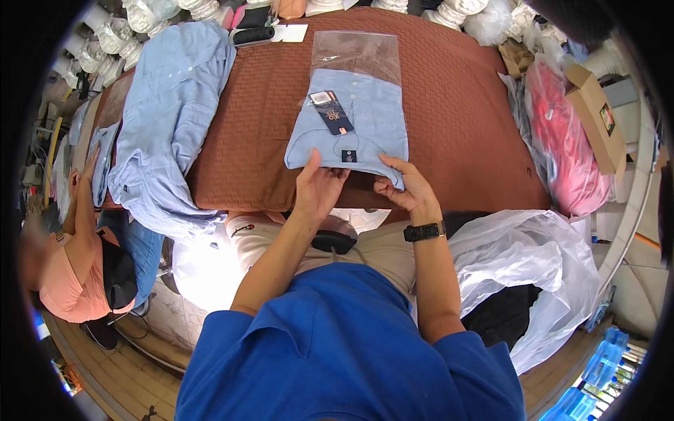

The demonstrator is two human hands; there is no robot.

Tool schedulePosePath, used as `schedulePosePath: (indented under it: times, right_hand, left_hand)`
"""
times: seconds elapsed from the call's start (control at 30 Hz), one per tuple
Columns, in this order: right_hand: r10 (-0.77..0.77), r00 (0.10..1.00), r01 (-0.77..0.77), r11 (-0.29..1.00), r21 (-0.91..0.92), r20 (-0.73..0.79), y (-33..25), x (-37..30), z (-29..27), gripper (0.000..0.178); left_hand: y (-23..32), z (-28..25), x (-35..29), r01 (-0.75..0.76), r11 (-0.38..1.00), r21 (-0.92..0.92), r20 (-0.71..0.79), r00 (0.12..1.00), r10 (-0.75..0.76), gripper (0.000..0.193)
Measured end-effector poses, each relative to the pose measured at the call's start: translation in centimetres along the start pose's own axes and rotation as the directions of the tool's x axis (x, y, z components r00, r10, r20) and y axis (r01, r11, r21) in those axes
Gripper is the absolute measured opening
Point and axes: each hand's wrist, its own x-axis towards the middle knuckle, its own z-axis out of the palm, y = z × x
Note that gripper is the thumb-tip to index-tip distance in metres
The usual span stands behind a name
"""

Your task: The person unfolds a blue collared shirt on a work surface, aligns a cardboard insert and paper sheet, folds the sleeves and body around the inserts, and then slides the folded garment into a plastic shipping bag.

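Note:
A folded light blue shirt [379, 116] lies on the brown-covered table, with its neck edge toward me. Its far part is inside a clear plastic bag [356, 50], whose far end extends flat beyond the shirt; how far the bag covers the near part is hard to see. On the shirt rests a dark hang tag [331, 114] on a string. My left hand [321, 186] grips the near left edge, thumb on top and fingers beneath. My right hand [409, 188] pinches the near right corner, which is lifted a little past the table edge.
Unfolded light blue shirts [172, 105] lie at the left. A dark roll [253, 36] and white card [290, 33] sit at the far edge. Bagged red clothing [562, 133] and a cardboard box [597, 119] stand right. Clear plastic sheeting [526, 245] lies near right. Another person [81, 270] works at left.

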Motion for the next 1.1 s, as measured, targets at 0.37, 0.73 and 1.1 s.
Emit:
schedulePosePath:
  times: [0.37,0.73,1.1]
  right_hand:
    - [-0.869,0.398,0.063,-0.294,-0.954,0.294,3.3,-1.9,4.9,0.033]
    - [-0.814,0.387,0.245,-0.362,-0.899,0.433,5.6,5.3,8.4,0.045]
    - [-0.829,0.428,0.171,-0.317,-0.933,0.360,5.7,5.7,9.9,0.052]
  left_hand:
    - [-2.4,-1.0,2.1,-0.043,0.968,0.248,-0.208,0.973,0.096,0.038]
    - [-3.6,-3.3,2.4,0.023,0.914,0.405,-0.111,0.994,0.024,0.047]
    - [-3.7,-2.2,1.8,-0.069,0.847,0.527,-0.059,0.991,0.117,0.049]
